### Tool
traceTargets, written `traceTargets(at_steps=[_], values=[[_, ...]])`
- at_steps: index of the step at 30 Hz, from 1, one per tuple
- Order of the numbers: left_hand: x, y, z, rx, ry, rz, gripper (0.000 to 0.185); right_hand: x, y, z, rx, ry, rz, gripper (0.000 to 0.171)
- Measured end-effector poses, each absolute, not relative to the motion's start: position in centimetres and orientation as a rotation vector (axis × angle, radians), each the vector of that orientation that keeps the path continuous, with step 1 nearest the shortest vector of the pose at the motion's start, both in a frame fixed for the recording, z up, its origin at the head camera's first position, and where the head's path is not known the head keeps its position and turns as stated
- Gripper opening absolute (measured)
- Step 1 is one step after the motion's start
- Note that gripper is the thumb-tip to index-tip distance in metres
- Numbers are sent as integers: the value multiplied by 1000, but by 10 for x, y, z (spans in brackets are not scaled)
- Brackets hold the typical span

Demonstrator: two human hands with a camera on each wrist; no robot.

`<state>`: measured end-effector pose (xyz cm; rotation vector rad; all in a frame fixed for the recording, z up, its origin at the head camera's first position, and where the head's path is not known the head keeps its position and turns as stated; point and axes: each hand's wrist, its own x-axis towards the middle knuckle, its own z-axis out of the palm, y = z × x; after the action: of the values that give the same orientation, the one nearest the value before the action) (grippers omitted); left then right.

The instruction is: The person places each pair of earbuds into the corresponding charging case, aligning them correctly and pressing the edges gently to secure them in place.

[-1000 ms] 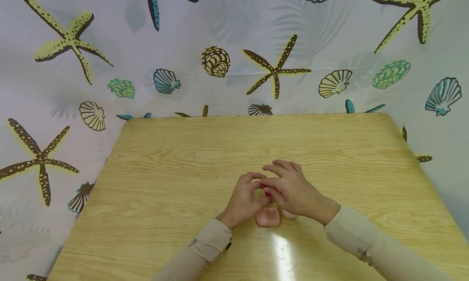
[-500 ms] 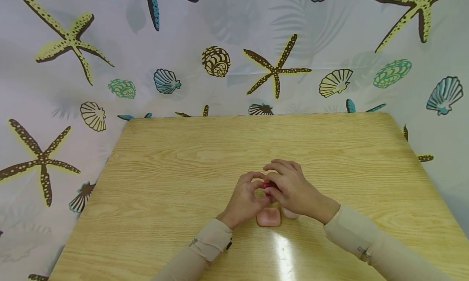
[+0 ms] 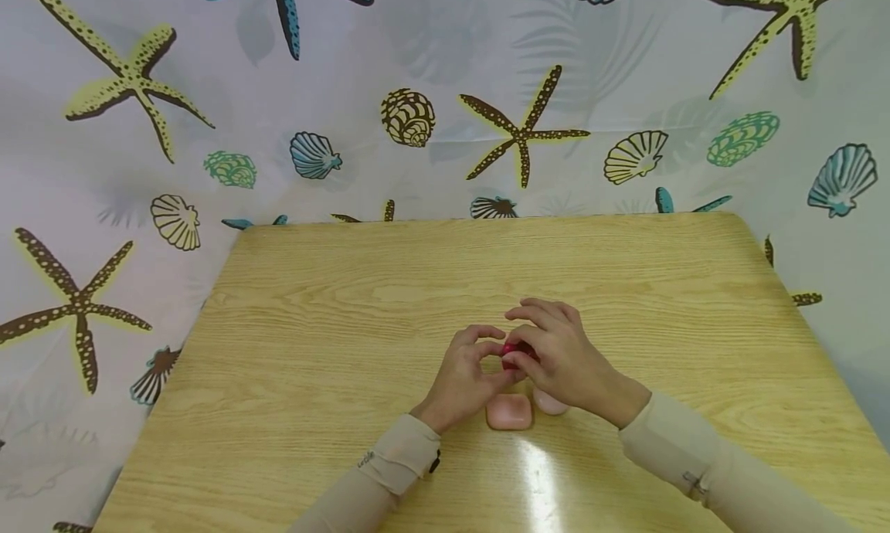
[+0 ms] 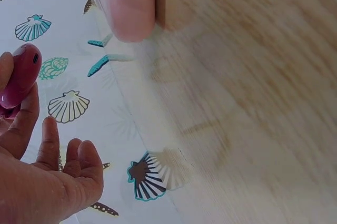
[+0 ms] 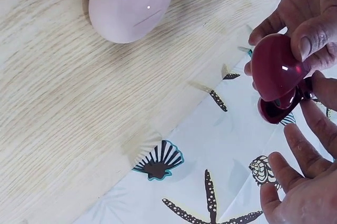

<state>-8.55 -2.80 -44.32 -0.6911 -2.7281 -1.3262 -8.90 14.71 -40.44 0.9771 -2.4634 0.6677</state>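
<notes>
Above the middle of the wooden table [image 3: 334,309], my two hands meet around a small glossy dark-red case [image 3: 513,351]. My left hand [image 3: 487,357] pinches it from the left between thumb and forefinger. From the right, my right hand [image 3: 537,346] grips it with curled fingers. In the right wrist view the red case [image 5: 275,74] is hinged and slightly ajar, with a thumb [image 5: 315,39] pressing on its lid. The left wrist view catches the red case [image 4: 21,74] at the edge, above my left hand [image 4: 45,182].
Two pale pink rounded pieces lie on the table just below my hands: a squarish one [image 3: 509,412] and a rounder one [image 3: 551,402], the latter also seen as an egg shape [image 5: 130,4]. A curtain printed with shells and starfish [image 3: 417,62] surrounds the table.
My right hand has shifted slightly up and to the right, and more of the red case shows between the fingertips. The pink pieces have not moved.
</notes>
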Motion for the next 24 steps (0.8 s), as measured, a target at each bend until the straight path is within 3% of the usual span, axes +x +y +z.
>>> traceTargets(at_steps=[24], values=[[-85,-29,-444,-658,-2724,-1380,20,-85,152,-409,974,-2427,631,12]])
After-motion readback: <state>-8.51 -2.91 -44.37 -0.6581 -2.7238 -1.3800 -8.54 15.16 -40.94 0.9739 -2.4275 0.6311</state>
